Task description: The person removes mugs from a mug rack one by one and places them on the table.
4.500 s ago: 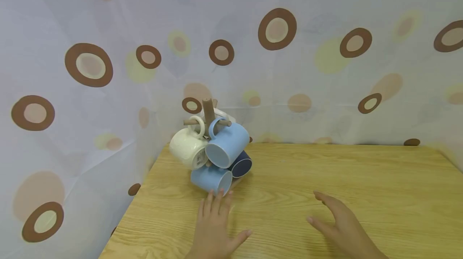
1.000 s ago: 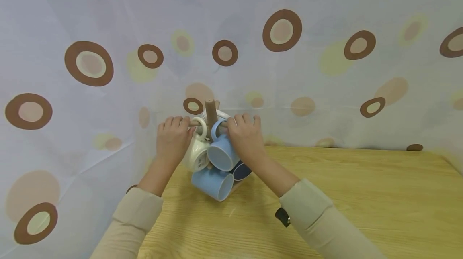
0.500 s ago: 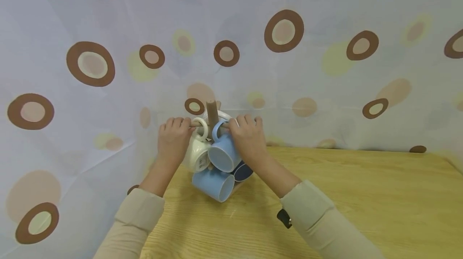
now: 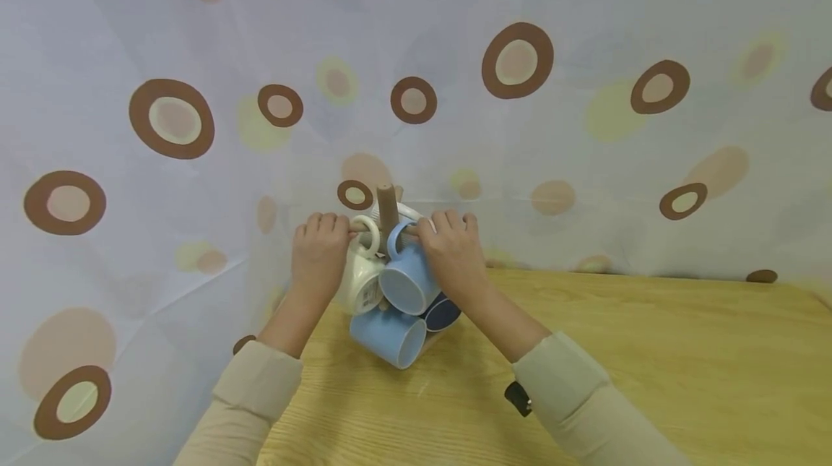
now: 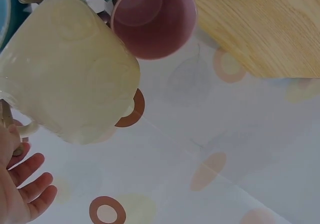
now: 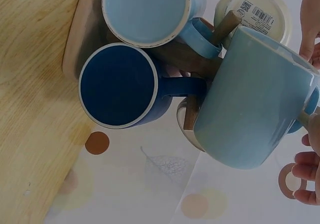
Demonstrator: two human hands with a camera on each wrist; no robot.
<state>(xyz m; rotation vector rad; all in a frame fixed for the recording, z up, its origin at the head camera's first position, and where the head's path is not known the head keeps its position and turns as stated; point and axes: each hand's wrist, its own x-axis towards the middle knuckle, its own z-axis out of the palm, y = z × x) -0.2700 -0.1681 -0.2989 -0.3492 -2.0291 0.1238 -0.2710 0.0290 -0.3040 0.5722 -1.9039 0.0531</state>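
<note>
A wooden mug tree [image 4: 386, 207] stands on the table, its pegs hung with mugs. My left hand [image 4: 318, 253] grips the end of the left peg [image 5: 6, 113], where a cream mug [image 4: 359, 279] hangs by its handle. On the opposite side my right hand [image 4: 453, 253] grips the tip of the right peg, which bears an upper light-blue mug [image 4: 408, 284]. Below hang another light-blue mug [image 4: 382, 334] and a dark-blue mug [image 6: 117, 87]. The left wrist view shows a pink mug [image 5: 155, 24]. A white mug [image 4: 409, 213] is mostly hidden behind the post.
The wood-grain table [image 4: 624, 357] extends right of the mug tree. A patterned curtain [image 4: 487, 141] hangs close behind it and along the left side. Something small and black [image 4: 518, 399] shows at the right sleeve.
Earlier both hands were low over the table with fingers spread; they have since risen to the mug tree and gripped its two upper pegs. Over the last second the head view shifts slightly.
</note>
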